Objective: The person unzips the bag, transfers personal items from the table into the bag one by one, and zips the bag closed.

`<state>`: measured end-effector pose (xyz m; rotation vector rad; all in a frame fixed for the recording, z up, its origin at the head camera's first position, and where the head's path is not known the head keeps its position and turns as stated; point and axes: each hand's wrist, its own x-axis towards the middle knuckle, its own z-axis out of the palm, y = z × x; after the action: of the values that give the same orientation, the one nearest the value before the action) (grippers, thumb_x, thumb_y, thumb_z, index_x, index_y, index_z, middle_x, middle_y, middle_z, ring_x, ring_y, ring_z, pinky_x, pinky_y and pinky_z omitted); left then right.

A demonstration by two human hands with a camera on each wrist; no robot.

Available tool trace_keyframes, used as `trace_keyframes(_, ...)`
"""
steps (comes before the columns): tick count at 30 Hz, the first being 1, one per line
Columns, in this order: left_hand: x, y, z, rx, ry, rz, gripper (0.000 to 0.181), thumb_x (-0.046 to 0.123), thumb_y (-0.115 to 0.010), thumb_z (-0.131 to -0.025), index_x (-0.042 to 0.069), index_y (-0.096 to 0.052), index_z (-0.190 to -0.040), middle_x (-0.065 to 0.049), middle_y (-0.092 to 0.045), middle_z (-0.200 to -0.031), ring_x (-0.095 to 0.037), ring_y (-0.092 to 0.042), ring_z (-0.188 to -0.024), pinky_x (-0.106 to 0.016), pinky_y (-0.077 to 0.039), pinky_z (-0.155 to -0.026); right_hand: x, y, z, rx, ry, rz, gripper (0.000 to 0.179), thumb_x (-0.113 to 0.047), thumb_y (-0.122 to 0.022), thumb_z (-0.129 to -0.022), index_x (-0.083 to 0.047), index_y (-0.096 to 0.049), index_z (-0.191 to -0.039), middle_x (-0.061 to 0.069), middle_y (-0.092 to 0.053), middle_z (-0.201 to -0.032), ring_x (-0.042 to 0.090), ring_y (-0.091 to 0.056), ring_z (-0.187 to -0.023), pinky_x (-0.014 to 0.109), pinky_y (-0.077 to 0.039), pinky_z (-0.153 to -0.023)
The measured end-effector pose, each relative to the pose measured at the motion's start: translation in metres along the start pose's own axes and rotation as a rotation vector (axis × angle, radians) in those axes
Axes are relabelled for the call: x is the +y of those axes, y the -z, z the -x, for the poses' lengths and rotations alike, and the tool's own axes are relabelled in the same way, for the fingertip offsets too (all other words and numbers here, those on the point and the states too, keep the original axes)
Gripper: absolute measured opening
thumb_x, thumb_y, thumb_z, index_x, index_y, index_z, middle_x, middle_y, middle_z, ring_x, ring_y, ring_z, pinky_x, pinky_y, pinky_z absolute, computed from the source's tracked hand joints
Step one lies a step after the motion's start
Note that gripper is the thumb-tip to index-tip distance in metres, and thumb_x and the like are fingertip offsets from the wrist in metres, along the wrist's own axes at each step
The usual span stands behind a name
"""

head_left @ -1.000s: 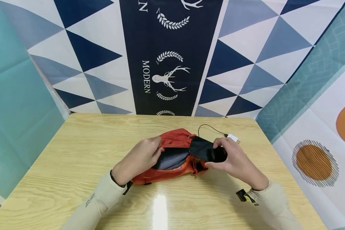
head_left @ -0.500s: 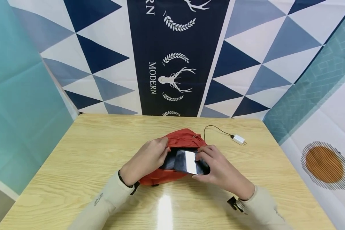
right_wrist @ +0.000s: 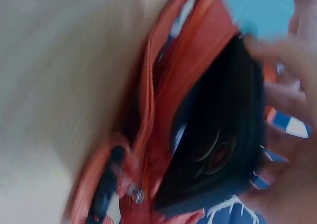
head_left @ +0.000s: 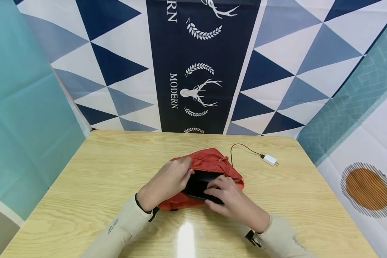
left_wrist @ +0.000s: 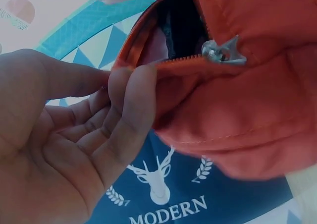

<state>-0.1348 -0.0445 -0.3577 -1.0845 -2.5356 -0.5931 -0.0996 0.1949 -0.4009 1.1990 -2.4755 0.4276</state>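
Observation:
A red-orange waist bag (head_left: 209,159) lies unzipped on the table. My left hand (head_left: 169,181) pinches the far edge of its opening between thumb and fingers. Close by that grip, the left wrist view shows a metal zipper pull (left_wrist: 228,53). My right hand (head_left: 230,197) holds a black smartphone (head_left: 200,184) by one end, at the bag's mouth. Round camera lenses show on the phone's back (right_wrist: 228,105) in the right wrist view, which is blurred. Part of the phone's far end is hidden by the bag and left hand.
Behind the bag, to the right, a white charger plug (head_left: 270,159) lies on the wooden table (head_left: 116,150). Its thin black cable (head_left: 243,144) curves back to the bag. A strap with a black buckle (right_wrist: 104,189) hangs at the bag's end. Patterned cloth (head_left: 196,53) covers the wall behind.
My right hand has brought the smartphone leftward from beside the bag, over and into its opening. The left hand has kept its pinch on the bag's edge. The view has shifted slightly.

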Motion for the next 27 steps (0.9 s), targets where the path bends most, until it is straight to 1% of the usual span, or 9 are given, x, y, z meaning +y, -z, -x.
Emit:
trace_keyframes(2,0.002,0.0,-0.001,-0.008,0.004,-0.009,0.016,0.007,-0.062,-0.096,0.008,-0.048,-0.086,0.003,-0.044,-0.067,-0.009,-0.052,-0.058,-0.019,-0.041,-0.051,-0.003,-0.003,0.0,-0.005,0.0,-0.004,0.017,-0.022,-0.076,-0.088,-0.013,-0.076,-0.102,0.003,-0.067,-0.109,0.021,-0.056,-0.103,0.043,-0.044,-0.084)
trace_keyframes(5,0.005,0.0,-0.002,-0.027,0.016,-0.031,0.017,0.008,-0.062,-0.096,0.008,-0.048,-0.086,0.003,-0.041,-0.066,-0.01,-0.051,-0.056,-0.019,-0.039,-0.048,-0.005,-0.005,0.002,-0.079,-0.035,0.03,0.02,-0.027,-0.073,-0.091,-0.014,-0.076,-0.105,0.005,-0.067,-0.114,0.023,-0.058,-0.106,0.043,-0.044,-0.084)
trace_keyframes(7,0.005,-0.001,-0.001,-0.035,0.018,-0.028,0.018,0.008,-0.062,-0.097,0.008,-0.048,-0.086,0.003,-0.04,-0.065,-0.009,-0.048,-0.053,-0.018,-0.036,-0.046,-0.006,-0.006,0.004,-0.152,-0.075,0.039,0.029,-0.037,-0.073,-0.09,-0.015,-0.075,-0.11,0.006,-0.065,-0.119,0.025,-0.058,-0.108,0.046,-0.046,-0.086)
trace_keyframes(10,0.007,-0.003,-0.001,-0.048,0.023,-0.019,0.018,0.009,-0.062,-0.097,0.008,-0.048,-0.086,0.003,-0.039,-0.065,-0.007,-0.044,-0.051,-0.018,-0.034,-0.045,-0.011,-0.009,0.008,-0.246,-0.121,0.086,0.052,-0.047,-0.078,-0.084,-0.014,-0.069,-0.123,0.009,-0.059,-0.128,0.029,-0.055,-0.112,0.052,-0.048,-0.089)
trace_keyframes(13,0.007,-0.004,-0.001,-0.04,0.016,-0.017,0.018,0.009,-0.063,-0.096,0.009,-0.048,-0.086,0.003,-0.039,-0.065,-0.007,-0.044,-0.05,-0.018,-0.034,-0.044,-0.017,-0.017,0.01,-0.292,-0.136,0.146,0.072,-0.044,-0.083,-0.078,-0.012,-0.057,-0.137,0.014,-0.052,-0.133,0.035,-0.053,-0.114,0.055,-0.049,-0.089)
trace_keyframes(16,0.008,-0.005,0.0,-0.033,0.005,-0.02,0.018,0.008,-0.063,-0.096,0.009,-0.048,-0.086,0.003,-0.039,-0.065,-0.007,-0.043,-0.048,-0.018,-0.034,-0.043,-0.021,-0.025,0.012,-0.273,-0.14,0.157,0.077,-0.034,-0.085,-0.077,-0.011,-0.05,-0.143,0.017,-0.048,-0.135,0.037,-0.051,-0.115,0.057,-0.048,-0.089)
trace_keyframes(19,0.008,-0.006,0.001,-0.04,0.003,-0.014,0.019,0.008,-0.063,-0.096,0.009,-0.047,-0.086,0.003,-0.039,-0.065,-0.006,-0.042,-0.048,-0.017,-0.033,-0.043,-0.019,-0.028,0.014,-0.212,-0.148,0.112,0.075,-0.024,-0.084,-0.075,-0.011,-0.052,-0.142,0.016,-0.047,-0.135,0.033,-0.048,-0.115,0.055,-0.045,-0.092)
trace_keyframes(23,0.008,-0.007,0.001,-0.061,0.014,0.0,0.018,0.009,-0.062,-0.097,0.009,-0.047,-0.086,0.004,-0.039,-0.066,-0.006,-0.043,-0.05,-0.018,-0.034,-0.044,-0.013,-0.026,0.013,-0.163,-0.161,0.066,0.078,-0.027,-0.085,-0.07,-0.012,-0.054,-0.14,0.016,-0.047,-0.133,0.031,-0.046,-0.114,0.051,-0.041,-0.095)
trace_keyframes(27,0.007,-0.007,0.001,-0.077,0.008,-0.007,0.016,0.01,-0.062,-0.098,0.009,-0.049,-0.089,0.003,-0.042,-0.069,-0.008,-0.046,-0.052,-0.018,-0.035,-0.046,-0.011,-0.022,0.008,-0.179,-0.149,0.091,0.081,-0.033,-0.088,-0.068,-0.012,-0.056,-0.14,0.018,-0.049,-0.132,0.032,-0.047,-0.113,0.05,-0.042,-0.092)
